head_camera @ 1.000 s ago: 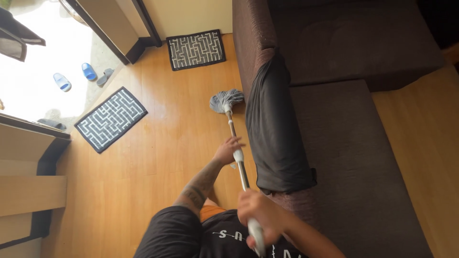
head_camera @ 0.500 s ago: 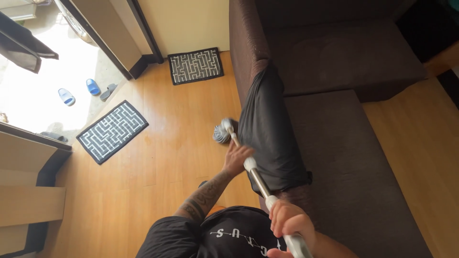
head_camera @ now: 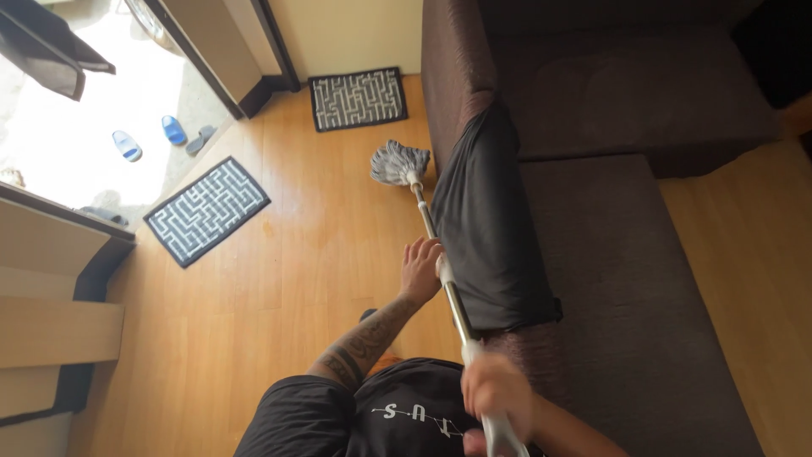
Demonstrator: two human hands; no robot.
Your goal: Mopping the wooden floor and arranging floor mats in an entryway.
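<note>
— What are the hands doing?

— Both are on the mop (head_camera: 440,254). The left hand (head_camera: 420,269) is wrapped round the pole about halfway down, just beside the sofa (head_camera: 609,254). The right hand (head_camera: 497,396) is closed round the top end of the pole, close to the person's chest; it is blurred, so I can't make out the fingers, but it looks like a full grip.

— Why hold it that way, one low and one high?

— I'd judge the spread gives leverage: the upper hand steers, the lower one presses the head down.

— And where is the head?

— The grey mop head (head_camera: 399,162) lies on the wooden floor (head_camera: 279,279) right against the sofa's side. A dark cloth (head_camera: 486,228) hangs over the sofa's arm next to the pole.

— Anything else near the sofa?

— Two patterned mats (head_camera: 206,210) lie further out on the floor, one by the wall, one by the doorway, with blue sandals (head_camera: 150,138) outside.
</note>
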